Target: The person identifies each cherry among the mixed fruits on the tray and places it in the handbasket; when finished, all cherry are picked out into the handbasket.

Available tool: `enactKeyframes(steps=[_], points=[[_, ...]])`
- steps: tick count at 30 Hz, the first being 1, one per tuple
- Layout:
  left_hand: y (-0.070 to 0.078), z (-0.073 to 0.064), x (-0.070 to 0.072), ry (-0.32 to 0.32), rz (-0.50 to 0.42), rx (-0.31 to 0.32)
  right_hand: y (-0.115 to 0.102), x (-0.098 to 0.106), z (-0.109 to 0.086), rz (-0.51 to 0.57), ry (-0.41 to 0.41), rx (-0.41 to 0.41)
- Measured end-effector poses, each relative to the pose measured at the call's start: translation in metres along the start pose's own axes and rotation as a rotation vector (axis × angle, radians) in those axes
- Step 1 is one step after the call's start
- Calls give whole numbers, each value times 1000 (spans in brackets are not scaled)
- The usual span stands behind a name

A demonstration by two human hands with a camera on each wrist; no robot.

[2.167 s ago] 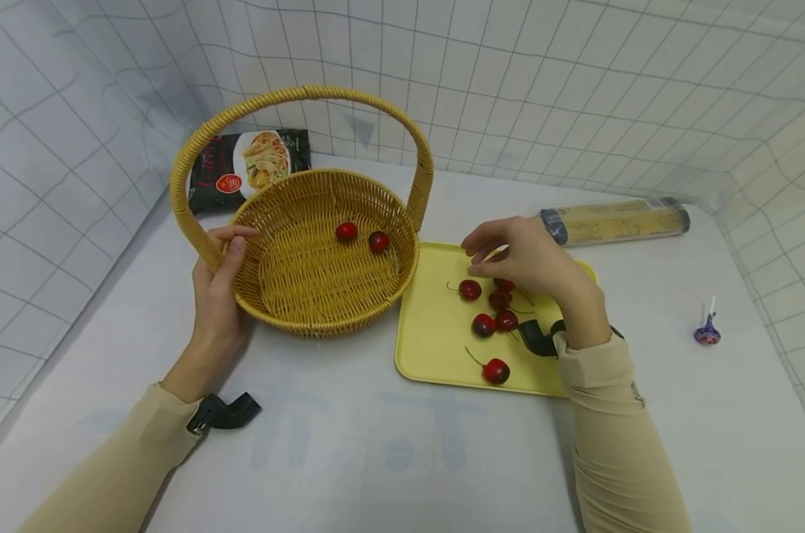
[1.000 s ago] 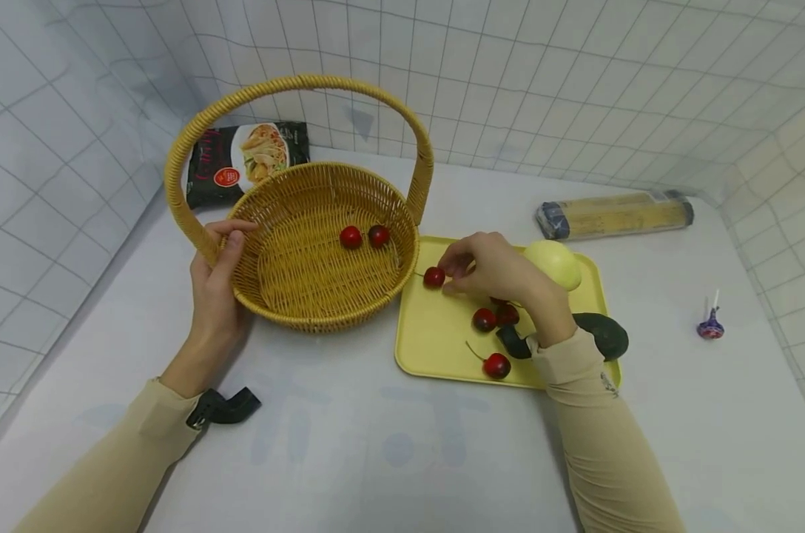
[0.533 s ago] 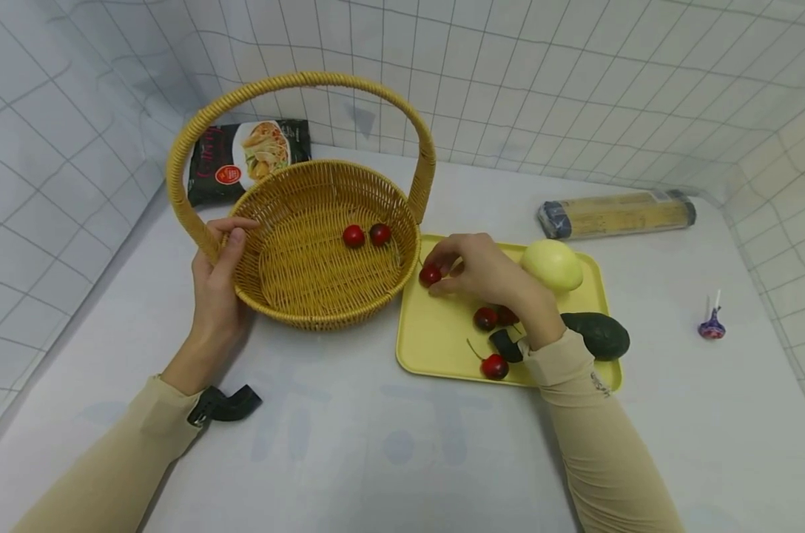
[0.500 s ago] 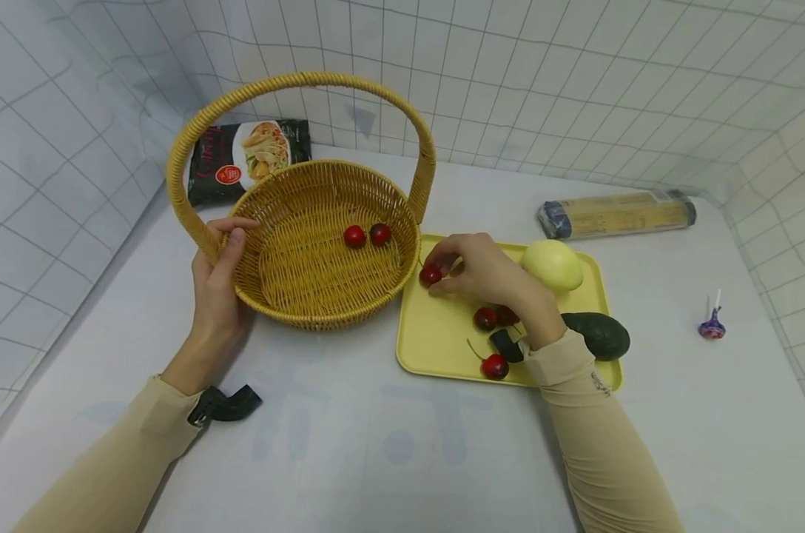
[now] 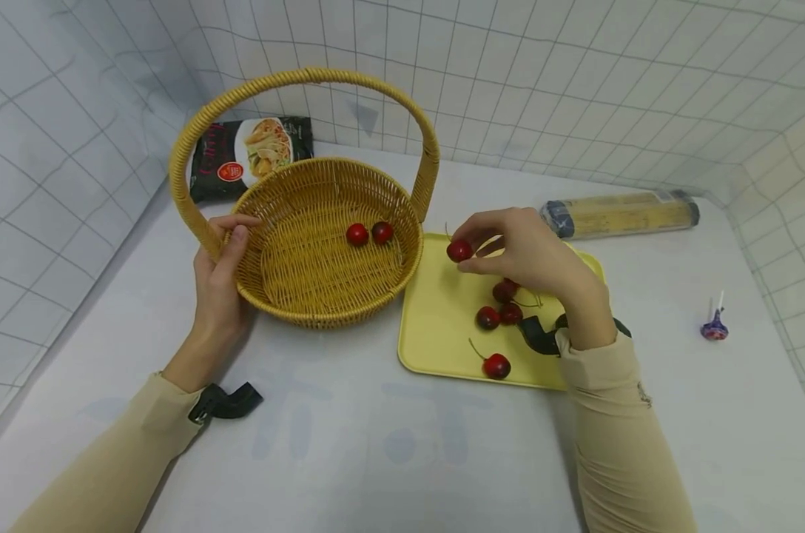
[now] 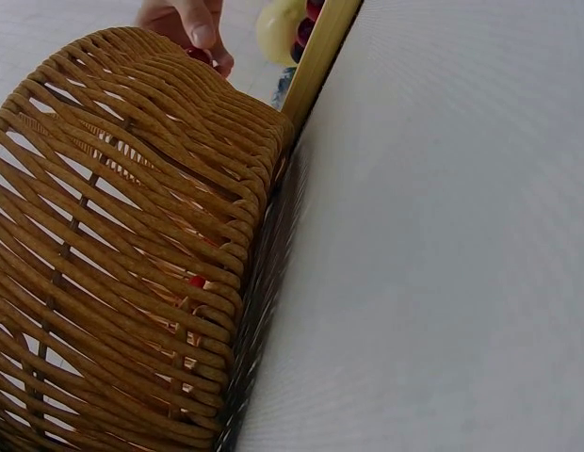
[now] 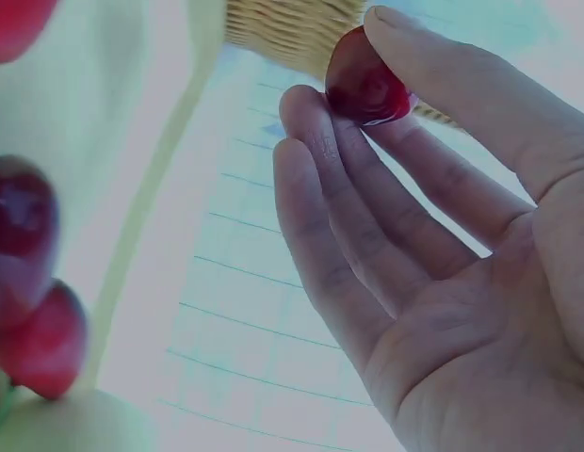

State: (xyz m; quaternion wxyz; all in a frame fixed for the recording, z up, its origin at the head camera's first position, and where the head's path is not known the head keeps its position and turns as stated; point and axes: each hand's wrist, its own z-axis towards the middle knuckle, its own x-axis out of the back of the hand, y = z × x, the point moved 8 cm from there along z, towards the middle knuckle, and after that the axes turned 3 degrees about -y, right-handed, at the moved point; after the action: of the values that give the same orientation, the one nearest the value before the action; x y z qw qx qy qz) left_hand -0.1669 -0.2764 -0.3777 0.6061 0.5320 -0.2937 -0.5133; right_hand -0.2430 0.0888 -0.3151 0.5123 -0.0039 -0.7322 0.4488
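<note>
My right hand (image 5: 532, 252) pinches a dark red cherry (image 5: 459, 250) by its sides, stem up, over the upper left of the yellow tray (image 5: 436, 326). In the right wrist view the cherry (image 7: 367, 80) sits between thumb and fingertips. At the left, my left hand (image 5: 217, 292) grips the rim of a woven basket (image 5: 309, 289) near the foot of its tall handle. Two cherries (image 5: 369, 234) lie inside the basket, toward its right side. Several more, some with stems, rest on the tray, including a lone cherry (image 5: 496, 366) near the front edge. My right hand and forearm hide the tray's right part.
Behind the basket lies a black food packet (image 5: 252, 157). A clear-wrapped bundle of pale yellow sticks (image 5: 625, 215) is at the back right, and a lollipop (image 5: 714, 326) stands farther right. In the left wrist view a pale yellow round thing (image 6: 278, 30) shows beyond the basket.
My right hand reached left to a cherry at the tray's upper left, took hold of it and lifted it, moving back and to the right. My left hand stays on the basket.
</note>
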Motion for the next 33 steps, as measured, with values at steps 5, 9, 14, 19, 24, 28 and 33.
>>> enactKeyframes(steps=[5,9,14,19,24,28,33], points=[[0,0,1,1,2,-5,-17,1,-2,-19,32,41],[0,0,0,2,7,-6,-30,-4,0,-16,68,82],[1,-1,0,0,15,-5,-44,-11,4,-28,134,146],[4,0,-1,0,18,-9,-52,-20,10,-1,189,197],[4,0,-1,-1,20,-6,-50,-26,14,12,198,193],[3,0,-1,-5,20,-5,-48,-21,11,2,216,194],[3,-1,0,-2,26,-5,-44,-14,8,-28,165,167]])
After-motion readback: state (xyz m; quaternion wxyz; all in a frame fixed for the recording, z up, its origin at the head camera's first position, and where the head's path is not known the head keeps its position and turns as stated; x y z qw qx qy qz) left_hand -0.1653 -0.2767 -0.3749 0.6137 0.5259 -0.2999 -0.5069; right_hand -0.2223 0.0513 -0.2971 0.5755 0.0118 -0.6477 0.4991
